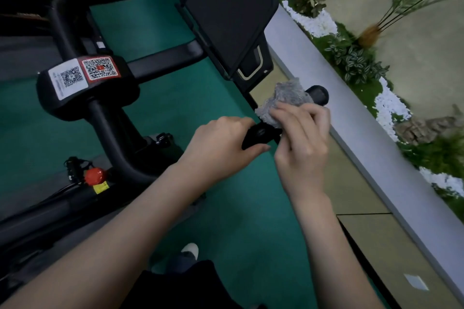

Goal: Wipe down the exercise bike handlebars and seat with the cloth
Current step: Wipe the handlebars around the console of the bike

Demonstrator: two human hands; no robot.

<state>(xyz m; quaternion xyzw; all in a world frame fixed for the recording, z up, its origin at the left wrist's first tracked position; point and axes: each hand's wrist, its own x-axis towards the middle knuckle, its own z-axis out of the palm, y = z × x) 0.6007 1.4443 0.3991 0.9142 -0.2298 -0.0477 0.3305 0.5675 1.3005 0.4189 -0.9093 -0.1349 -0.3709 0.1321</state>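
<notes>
The handlebar point(317, 94) end lies on a slant, from 7 o'clock to 1 o'clock. The left hand point(221, 148) curls round its near part, steadying it. The right hand point(301, 138) pinches the grey cloth point(283, 98) round the bar farther up, nearer the bare tip at 1 o'clock. The next wipe likely runs along that slant. The seat is out of view.
</notes>
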